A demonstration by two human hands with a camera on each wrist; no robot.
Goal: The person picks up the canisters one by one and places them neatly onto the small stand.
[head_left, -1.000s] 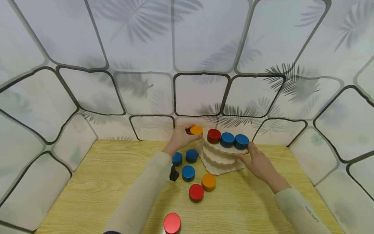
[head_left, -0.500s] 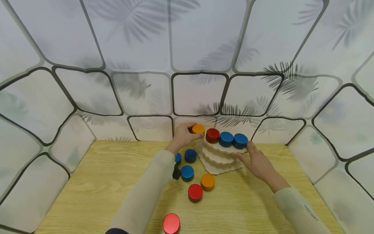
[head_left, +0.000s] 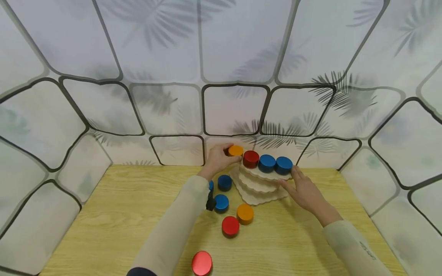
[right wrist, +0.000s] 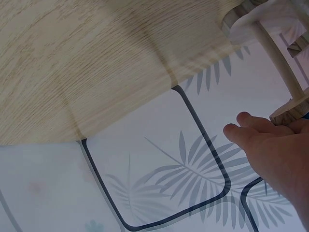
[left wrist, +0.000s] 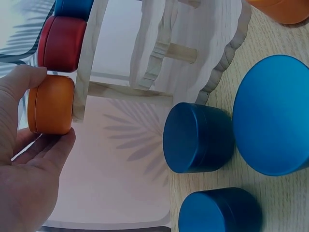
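My left hand (head_left: 216, 160) pinches an orange round tin (head_left: 235, 150) at the left end of the top tier of a pale wooden stand (head_left: 259, 185). In the left wrist view that orange tin lies against the board's end, a narrow gap from the red tin (left wrist: 63, 44). Along the same tier stand a red tin (head_left: 251, 159) and two blue tins (head_left: 267, 163). At the tier's right end my right hand (head_left: 306, 192) grips the board's corner, thumb below the front edge and fingers beside the last blue tin. The right wrist view shows its fingertips past the wooden edge (right wrist: 288, 112).
On the wooden table (head_left: 114, 214), left of and in front of the stand, are several blue tins (head_left: 221, 203), an orange tin (head_left: 245, 214), a red tin (head_left: 230, 227) and a nearer red tin (head_left: 202, 263). A patterned curtain-like wall (head_left: 236, 109) rises directly behind.
My left hand has shifted a little to the right, bringing the orange tin closer to the red one on the top tier. My right hand keeps its place at the stand's right end.
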